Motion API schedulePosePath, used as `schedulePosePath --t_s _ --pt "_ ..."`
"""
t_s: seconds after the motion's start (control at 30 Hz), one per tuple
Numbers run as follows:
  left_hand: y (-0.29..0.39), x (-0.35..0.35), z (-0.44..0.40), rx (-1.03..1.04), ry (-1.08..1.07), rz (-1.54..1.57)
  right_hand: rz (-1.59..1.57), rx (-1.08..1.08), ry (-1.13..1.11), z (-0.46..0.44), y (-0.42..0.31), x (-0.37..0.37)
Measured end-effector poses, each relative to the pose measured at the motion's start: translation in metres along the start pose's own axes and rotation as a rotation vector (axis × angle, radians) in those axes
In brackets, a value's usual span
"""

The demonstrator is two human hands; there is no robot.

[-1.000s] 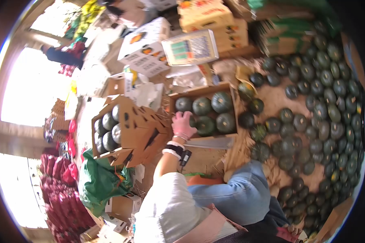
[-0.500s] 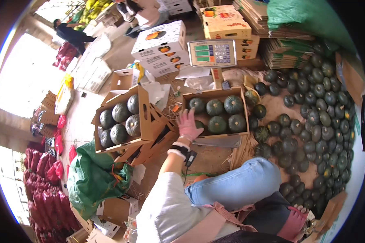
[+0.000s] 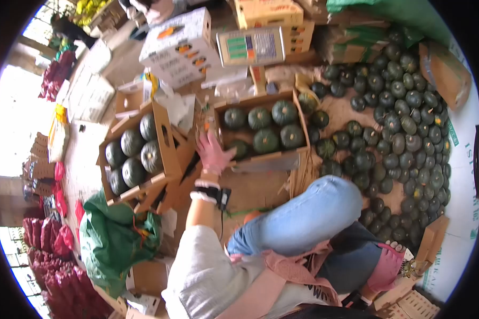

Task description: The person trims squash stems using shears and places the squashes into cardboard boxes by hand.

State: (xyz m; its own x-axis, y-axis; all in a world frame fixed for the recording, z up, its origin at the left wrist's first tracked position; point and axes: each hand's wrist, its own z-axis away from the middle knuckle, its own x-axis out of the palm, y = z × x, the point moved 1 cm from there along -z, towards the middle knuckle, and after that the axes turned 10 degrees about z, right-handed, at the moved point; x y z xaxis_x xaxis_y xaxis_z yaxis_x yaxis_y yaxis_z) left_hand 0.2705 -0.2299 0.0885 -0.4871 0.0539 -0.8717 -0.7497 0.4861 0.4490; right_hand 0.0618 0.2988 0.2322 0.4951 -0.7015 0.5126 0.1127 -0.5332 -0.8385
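My left hand [image 3: 214,153], in a pink glove, has its fingers spread at the left edge of an open cardboard box [image 3: 266,158]. It holds nothing. Dark green squashes such as this one [image 3: 259,118] lie in the box in two rows; the one nearest my thumb [image 3: 239,149] is partly shaded. My right hand [image 3: 387,267], also in a pink glove, is low at the right, beside my knee. Its fingertips show, but whether it grips anything is unclear. A second box [image 3: 167,146] of squashes stands tilted on the left.
A scale display [image 3: 251,46] stands behind the box, near stacked printed cartons [image 3: 178,48]. Many loose squashes [image 3: 399,143] cover the floor at right. A green sack [image 3: 114,239] lies at lower left. A person in dark clothes [image 3: 72,29] is far back at left.
My left hand has moved from over the squashes to the box's left edge, its fingers spreading. The view has shifted, and more of my right hand's glove shows.
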Motion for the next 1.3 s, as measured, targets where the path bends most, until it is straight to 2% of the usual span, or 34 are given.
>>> schedulePosePath --t_s 0.07,0.17,0.2,0.27,0.3,0.37,0.47,0.57,0.6,0.67,0.7,0.8,0.9,0.93,0.97,1.03,1.1,1.13,1.17,1.23,1.3 --pt "-0.011 -0.002 -0.001 0.037 0.063 0.04 0.007 0.028 0.025 0.007 -0.004 -0.008" --pt "-0.018 -0.012 0.001 -0.024 0.112 0.17 -0.105 0.026 -0.077 0.007 -0.006 -0.005" --pt "-0.028 -0.008 0.003 -0.108 0.068 0.247 0.096 0.066 0.188 0.011 -0.01 -0.005" --pt "-0.047 0.0 0.007 -0.267 -0.018 0.405 0.116 0.09 0.279 0.013 -0.015 -0.007" --pt "-0.046 0.001 0.01 -0.295 -0.075 0.365 0.124 0.096 0.326 0.014 -0.017 -0.007" --pt "-0.04 -0.001 0.013 -0.341 -0.188 0.285 0.05 0.114 0.228 0.021 -0.02 -0.028" --pt "-0.031 0.007 0.015 -0.365 -0.202 0.267 -0.028 0.118 0.199 0.03 -0.028 -0.042" --pt "-0.033 0.033 0.016 -0.109 -0.031 0.388 0.0 0.127 0.245 0.033 -0.034 -0.046" --pt "-0.03 0.04 0.014 -0.091 -0.091 0.336 0.023 0.127 0.268 0.036 -0.035 -0.046" --pt "-0.014 0.047 0.007 -0.043 -0.214 0.236 -0.049 0.121 0.158 0.034 -0.035 -0.041" --pt "-0.008 0.052 0.004 -0.09 -0.3 0.179 -0.084 0.112 0.108 0.031 -0.033 -0.037" --pt "0.011 0.069 -0.007 -0.148 -0.539 0.019 0.001 0.137 0.168 0.034 -0.031 -0.042" --pt "0.012 0.086 -0.016 -0.177 -0.613 -0.14 0.086 0.121 0.292 0.028 -0.028 -0.016" --pt "0.017 0.086 -0.021 -0.208 -0.63 -0.147 0.07 0.146 0.191 0.016 -0.027 -0.003" --pt "0.021 0.086 -0.025 -0.25 -0.644 -0.159 0.098 0.127 0.288 0.02 -0.028 0.001" --pt "0.019 0.089 -0.035 -0.296 -0.495 -0.017 0.139 0.107 0.464 0.026 -0.025 0.001" --pt "0.041 0.078 -0.042 -0.175 -0.302 -0.108 0.106 0.095 0.423 0.026 -0.023 -0.001" --pt "0.054 0.071 -0.048 -0.135 -0.2 -0.004 0.074 0.108 0.366 0.018 -0.026 0.007" --pt "0.071 0.068 -0.052 -0.185 -0.156 0.057 0.04 0.125 0.306 0.011 -0.027 0.011" --pt "0.102 0.072 -0.06 0.059 -0.083 0.204 0.021 0.131 0.341 0.007 -0.028 0.009" --pt "0.147 0.092 -0.062 0.321 -0.198 0.433 -0.001 0.148 0.387 0.005 -0.027 0.004"
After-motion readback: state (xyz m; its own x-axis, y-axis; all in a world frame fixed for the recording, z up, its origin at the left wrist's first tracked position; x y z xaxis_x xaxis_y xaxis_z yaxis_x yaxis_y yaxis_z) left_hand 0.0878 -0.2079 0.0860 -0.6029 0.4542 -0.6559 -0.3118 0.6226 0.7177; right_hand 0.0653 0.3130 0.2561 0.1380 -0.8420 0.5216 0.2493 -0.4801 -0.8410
